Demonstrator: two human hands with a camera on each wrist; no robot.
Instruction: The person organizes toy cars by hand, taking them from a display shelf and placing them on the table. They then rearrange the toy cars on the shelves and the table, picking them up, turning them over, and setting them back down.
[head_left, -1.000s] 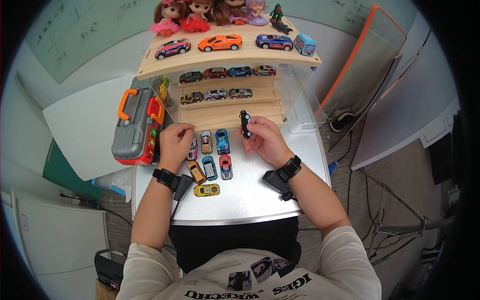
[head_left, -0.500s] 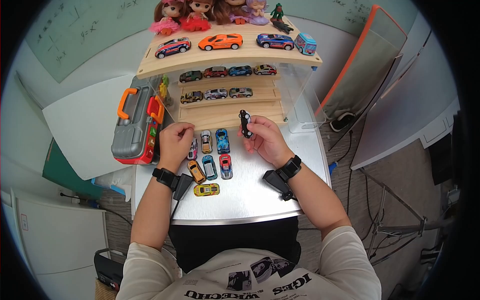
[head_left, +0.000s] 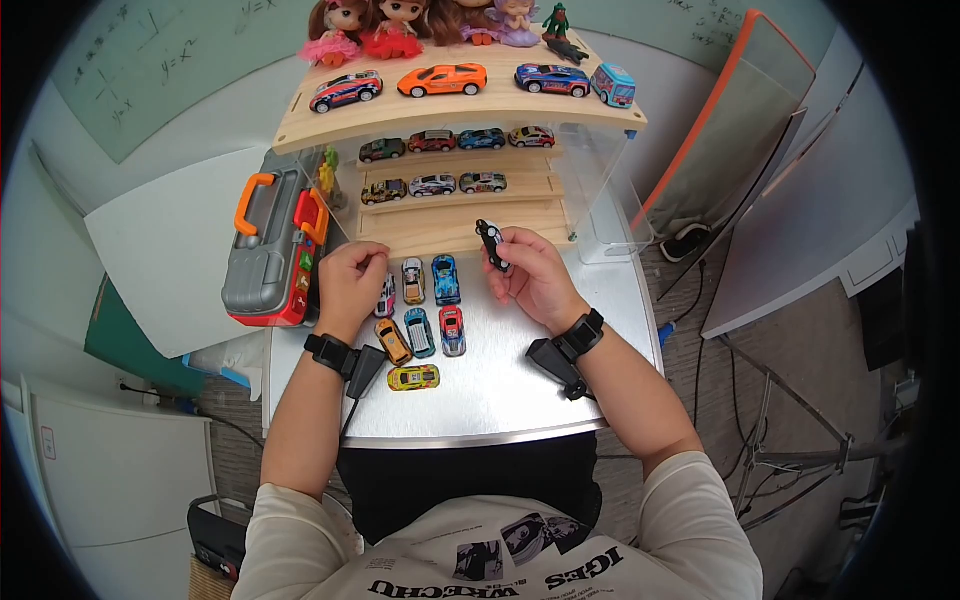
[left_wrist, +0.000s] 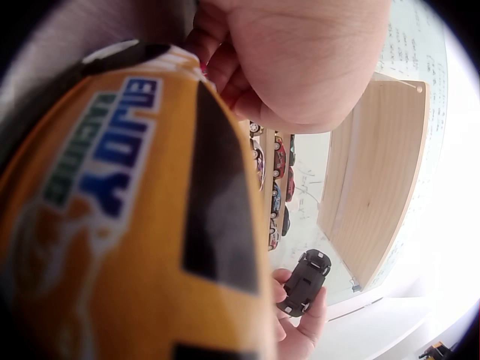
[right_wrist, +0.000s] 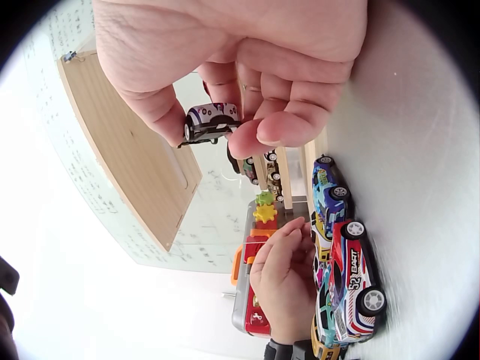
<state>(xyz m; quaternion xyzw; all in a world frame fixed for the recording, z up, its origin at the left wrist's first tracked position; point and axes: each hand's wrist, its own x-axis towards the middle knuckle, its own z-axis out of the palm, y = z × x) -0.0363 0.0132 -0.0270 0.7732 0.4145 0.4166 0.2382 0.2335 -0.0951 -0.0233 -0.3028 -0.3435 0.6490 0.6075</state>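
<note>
Small toy car [head_left: 491,246] is up off the table, in the R hand [head_left: 537,278], pinched b/w thumb & fingers, just in front of the stand. Dark underside is turned toward the L hand [head_left: 352,288]; on the other side I see white w/ purple marks.

L hand is by the table cars, fingers loosely curled, nothing in its grasp AFAICT. Right next to it: a pink car [head_left: 386,298], partly hidden, then a white-&-gold car [head_left: 413,283] and a blue car [head_left: 446,281].

Second row, nearer the person: orange car [head_left: 393,342], teal car [head_left: 420,334], red-blue-white car [head_left: 453,331] w/ "52" on it. Yellow car [head_left: 414,378] lies crosswise, closest to the body, all on a shiny metal-look table [head_left: 480,400].

Behind is the wooden stand [head_left: 420,238]: 3 cars on the lower step, 4 on the upper. Top board has 3 bigger cars, incl. an orange sports car [head_left: 443,81], plus a lt-blue bus [head_left: 613,86], w/ dolls [head_left: 397,40] at the back.

Gray/red case [head_left: 262,270] w/ orange handle stands on the L side. Orange-edged panel [head_left: 735,110] leans over on the R, a shoe [head_left: 686,244] near its foot.
</note>
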